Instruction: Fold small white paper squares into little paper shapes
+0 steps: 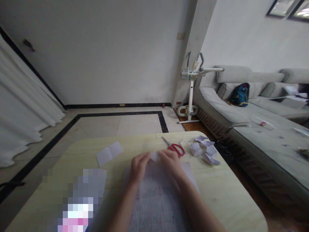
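Note:
Between my two hands is a small piece of white paper (155, 157), pinched at both sides above the far part of a large printed sheet (159, 199). My left hand (139, 163) has its fingers closed on the paper's left edge. On the right edge, my right hand (171, 161) grips it with thumb and fingers pressed together. Just beyond the right hand lie red-handled scissors (177, 149), their blades pointing away to the left. How the paper is folded is too blurred to make out.
Several folded white paper pieces (201, 149) lie at the table's far right. A creased paper rectangle (109, 153) rests at the far left. The pale wooden table (227, 193) has rounded corners. Beyond stand a grey sofa (224, 112) and a white exercise machine (190, 93); pixelation hides the lower left.

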Motion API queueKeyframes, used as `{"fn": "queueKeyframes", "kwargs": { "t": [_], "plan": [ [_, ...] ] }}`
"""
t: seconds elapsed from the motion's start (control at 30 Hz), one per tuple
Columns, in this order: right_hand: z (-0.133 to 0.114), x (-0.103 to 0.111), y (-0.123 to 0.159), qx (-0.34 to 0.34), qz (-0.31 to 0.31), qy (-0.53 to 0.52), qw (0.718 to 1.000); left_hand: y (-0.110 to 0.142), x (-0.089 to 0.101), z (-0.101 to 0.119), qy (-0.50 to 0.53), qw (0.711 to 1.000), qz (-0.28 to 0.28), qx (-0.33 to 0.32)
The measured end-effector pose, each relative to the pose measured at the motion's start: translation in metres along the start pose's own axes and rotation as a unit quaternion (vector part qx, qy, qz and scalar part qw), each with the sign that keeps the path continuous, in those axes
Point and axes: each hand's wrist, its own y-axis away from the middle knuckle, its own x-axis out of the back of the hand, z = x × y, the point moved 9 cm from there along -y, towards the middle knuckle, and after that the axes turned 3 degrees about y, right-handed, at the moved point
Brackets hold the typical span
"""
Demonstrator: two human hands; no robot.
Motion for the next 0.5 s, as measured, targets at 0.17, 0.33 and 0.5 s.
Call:
{"fn": "queueKeyframes", "kwargs": {
  "t": [0.17, 0.33, 0.5],
  "plan": [
    [-0.008, -0.003, -0.001, 0.038, -0.003, 0.018, 0.999, 0.001, 0.001, 0.005, -0.054, 0.998, 0.007, -0.043],
    [-0.004, 0.0, -0.002, 0.037, 0.026, 0.046, 0.998, 0.0, -0.005, 0.003, -0.039, 0.998, -0.013, -0.049],
    [-0.006, 0.0, -0.001, 0.052, 0.032, 0.068, 0.996, 0.0, -0.011, 0.002, -0.019, 0.999, -0.023, -0.026]
  ]
}}
